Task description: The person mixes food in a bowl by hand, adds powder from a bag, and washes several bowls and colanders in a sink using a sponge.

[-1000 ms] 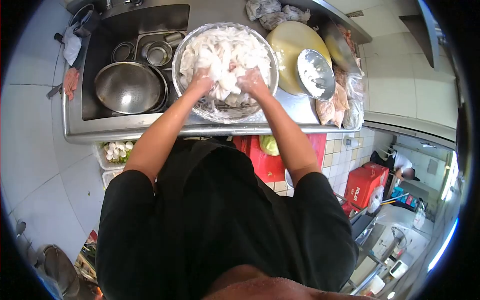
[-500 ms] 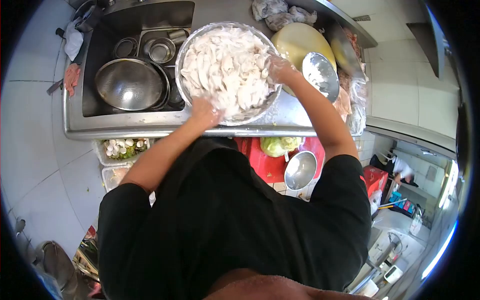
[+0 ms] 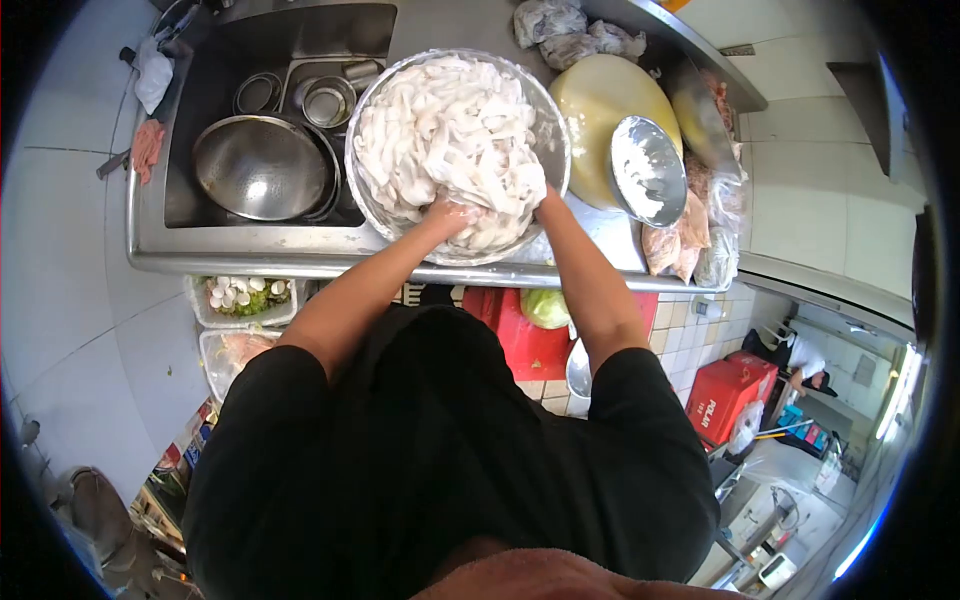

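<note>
A large metal bowl (image 3: pixel 558 120) stands on the steel counter, filled with pale, wet-looking, white-coated strips (image 3: pixel 440 120) of food whose kind I cannot make out. My left hand (image 3: pixel 458 217) is inside the near part of the bowl, its fingers buried under the strips. At the bowl's right side, my right hand (image 3: pixel 543 204) reaches in beneath the heap and is mostly covered. Between them a clump of strips is gathered up, resting on both hands. Right of the bowl, a smaller metal bowl (image 3: pixel 648 170) with white powder or paste inside leans on a round yellowish board (image 3: pixel 600 95).
Left is a sink (image 3: pixel 215 60) with an upturned metal basin (image 3: pixel 260 168) and small pots. Bagged pinkish meat (image 3: pixel 680 235) lies at the counter's right end. Below the edge are a tub of greens and white pieces (image 3: pixel 250 297), a cabbage (image 3: pixel 545 308) and a red crate (image 3: pixel 728 395).
My right hand has moved from the bowl's right rim down and inward under the strips. The left hand has gone deeper and rightward, and the strips are now heaped between both hands.
</note>
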The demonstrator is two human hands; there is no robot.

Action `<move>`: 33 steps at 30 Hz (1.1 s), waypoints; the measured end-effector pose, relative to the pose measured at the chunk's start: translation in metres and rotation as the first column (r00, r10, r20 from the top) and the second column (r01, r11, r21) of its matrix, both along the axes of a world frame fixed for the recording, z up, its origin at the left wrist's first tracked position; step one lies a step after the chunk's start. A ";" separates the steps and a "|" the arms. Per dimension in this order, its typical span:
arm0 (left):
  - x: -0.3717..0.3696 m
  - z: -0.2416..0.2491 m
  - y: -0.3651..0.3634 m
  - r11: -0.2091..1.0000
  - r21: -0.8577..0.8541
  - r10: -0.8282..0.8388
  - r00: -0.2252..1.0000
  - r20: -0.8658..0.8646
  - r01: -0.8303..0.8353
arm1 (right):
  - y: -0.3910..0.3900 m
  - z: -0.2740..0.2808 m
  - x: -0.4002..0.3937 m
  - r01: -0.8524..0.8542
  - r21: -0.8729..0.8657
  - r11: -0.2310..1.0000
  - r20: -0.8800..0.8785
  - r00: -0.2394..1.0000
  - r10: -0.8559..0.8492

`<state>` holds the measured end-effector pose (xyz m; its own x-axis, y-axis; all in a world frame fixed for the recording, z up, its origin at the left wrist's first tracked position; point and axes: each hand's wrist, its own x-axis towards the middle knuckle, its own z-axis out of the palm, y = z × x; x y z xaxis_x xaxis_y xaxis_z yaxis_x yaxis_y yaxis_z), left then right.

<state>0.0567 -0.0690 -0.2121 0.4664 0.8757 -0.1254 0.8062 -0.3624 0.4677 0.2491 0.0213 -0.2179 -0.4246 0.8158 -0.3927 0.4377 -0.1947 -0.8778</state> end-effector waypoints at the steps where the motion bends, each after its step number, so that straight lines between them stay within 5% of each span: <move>1: 0.000 0.002 0.003 0.995 0.038 0.090 0.994 0.067 -0.093 | -0.004 0.005 -0.008 0.114 -0.172 0.979 -0.153 0.978 -0.141; 4: -0.020 0.055 0.005 0.978 -0.110 0.185 0.980 0.068 -0.177 | -0.022 0.023 -0.027 0.239 -0.436 0.868 -0.364 0.835 -0.413; 7: -0.041 0.061 0.013 0.927 -0.336 0.222 0.966 0.134 -0.166 | -0.027 0.035 -0.037 0.289 -0.436 0.852 -0.415 0.776 -0.476; 8: -0.049 0.056 0.017 0.887 -0.402 0.374 0.866 0.332 -0.228 | -0.026 0.037 -0.036 0.306 -0.364 0.880 -0.397 0.803 -0.444; 9: -0.055 0.051 0.027 0.939 -0.247 0.319 0.871 0.374 -0.238 | -0.024 0.039 -0.032 0.307 -0.247 0.919 -0.358 0.852 -0.381; 10: -0.061 0.046 0.038 0.964 -0.081 0.266 0.879 0.397 -0.255 | -0.020 0.043 -0.028 0.284 -0.077 0.956 -0.278 0.914 -0.294; 11: -0.065 0.031 0.051 0.941 0.318 0.059 0.983 0.176 -0.113 | -0.018 0.052 -0.024 0.201 0.119 0.972 -0.168 0.969 -0.180; 13: -0.085 0.112 0.047 0.938 -0.022 0.326 0.859 0.394 -0.346 | -0.013 0.118 -0.029 -0.193 0.574 0.796 0.182 0.978 0.106; 14: -0.092 0.128 0.052 0.957 0.019 0.282 0.940 0.190 -0.290 | 0.001 0.131 -0.025 -0.398 0.587 0.705 0.349 0.910 0.224; 16: -0.102 0.146 0.069 0.987 0.064 0.158 0.960 -0.232 -0.147 | 0.029 0.149 -0.020 -0.749 0.493 0.443 0.660 0.654 0.370; 19: -0.125 0.150 0.062 0.993 -0.118 -0.046 0.936 -0.350 0.005 | 0.033 0.152 -0.029 -0.799 0.370 0.475 0.719 0.570 0.399; 22: -0.129 0.080 0.042 0.939 -0.318 -0.214 0.946 -0.245 0.131 | 0.016 0.121 -0.021 -0.675 -0.128 0.727 0.731 0.431 0.529; 25: -0.107 0.104 0.007 0.883 -0.436 -0.240 0.966 -0.096 0.176 | -0.025 0.083 -0.022 -0.849 -0.011 0.528 0.803 0.307 0.511; 27: -0.097 0.103 -0.001 0.804 -0.586 -0.093 0.995 0.039 0.098 | -0.050 0.058 -0.031 -0.815 0.107 0.570 0.847 0.375 0.377; 28: -0.093 0.102 -0.003 0.750 -0.660 0.038 0.993 0.108 0.043 | -0.063 0.040 -0.031 -0.766 0.322 0.556 0.824 0.516 0.233; 30: -0.088 0.101 -0.004 0.611 -0.791 0.309 0.929 0.203 -0.030 | -0.080 0.007 -0.029 -0.573 0.701 0.426 0.648 0.761 -0.042; 31: -0.086 0.075 -0.011 0.542 -0.840 0.528 0.787 0.320 -0.022 | -0.074 0.000 -0.028 -0.640 0.720 0.268 0.645 0.760 0.082; 32: -0.083 0.047 -0.017 0.529 -0.848 0.624 0.670 0.402 0.015 | -0.074 0.001 -0.038 -0.199 0.558 0.805 0.219 0.972 0.088; 33: -0.080 0.022 -0.022 0.524 -0.850 0.705 0.533 0.468 0.053 | -0.077 0.008 -0.059 0.193 -0.008 0.981 -0.166 0.967 -0.192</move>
<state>-0.0230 -0.0909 -0.1898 0.4013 0.7277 -0.5563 0.0159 0.6017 0.7986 0.1900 -0.0555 -0.2101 -0.3175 0.8914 -0.3235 0.2418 -0.2537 -0.9366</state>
